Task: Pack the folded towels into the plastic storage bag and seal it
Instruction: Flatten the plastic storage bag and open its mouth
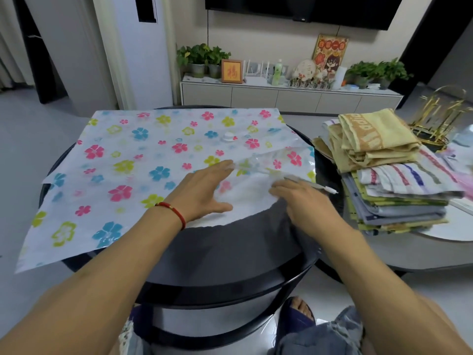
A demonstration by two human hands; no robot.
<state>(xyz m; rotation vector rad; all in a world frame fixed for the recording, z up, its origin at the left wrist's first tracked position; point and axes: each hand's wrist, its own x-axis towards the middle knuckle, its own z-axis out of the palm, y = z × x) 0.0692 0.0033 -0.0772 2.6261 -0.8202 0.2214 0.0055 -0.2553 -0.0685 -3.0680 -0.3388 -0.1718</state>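
A flower-printed plastic storage bag [143, 160] lies flat across the round dark tabletop [230, 252] at centre frame. The left hand [204, 193] rests on it with fingers straight and spread; just to its right, the right hand [304, 203] pinches the bag's lifted clear edge. Folded towels [384, 175] stand stacked at right on a neighbouring table.

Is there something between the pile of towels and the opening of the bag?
Nothing visible blocks the way. The towels lie stacked on the right, beside the flowered bag. Both hands, left hand and right hand, are at the bag's near right corner, where its opening seems to be.
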